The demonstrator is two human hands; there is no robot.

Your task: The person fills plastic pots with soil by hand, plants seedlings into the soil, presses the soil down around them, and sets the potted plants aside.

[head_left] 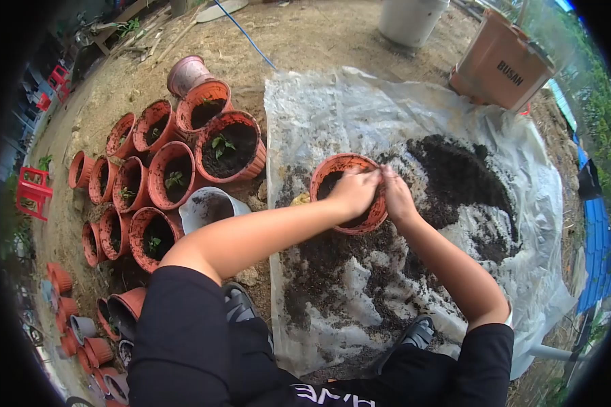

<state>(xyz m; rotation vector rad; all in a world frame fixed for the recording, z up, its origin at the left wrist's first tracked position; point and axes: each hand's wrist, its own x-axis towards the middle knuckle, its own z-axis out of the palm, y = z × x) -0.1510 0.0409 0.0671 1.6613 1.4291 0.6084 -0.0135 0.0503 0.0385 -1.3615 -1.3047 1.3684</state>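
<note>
An orange plastic pot (324, 169) with dark soil (330, 182) inside stands on a soil-strewn plastic sheet (360, 332). My left hand (357, 192) reaches across the pot's opening, its fingers curled toward the right rim. What those fingers hold, if anything, is hidden. Beside that rim is my right hand (400, 197), fingers stretched upward and lying close together, almost meeting the left fingertips. Nothing shows in the right hand, though its palm side faces away. A dark soil heap (458, 176) spreads over the sheet to the right of the pot.
Several orange pots with seedlings (229, 146) crowd the left, next to a grey-white pot (214, 207). More pots (98, 349) lie at lower left. Behind the sheet are a white bucket (413, 22) and a brown container (501, 61). My sandalled feet (417, 332) flank the work area.
</note>
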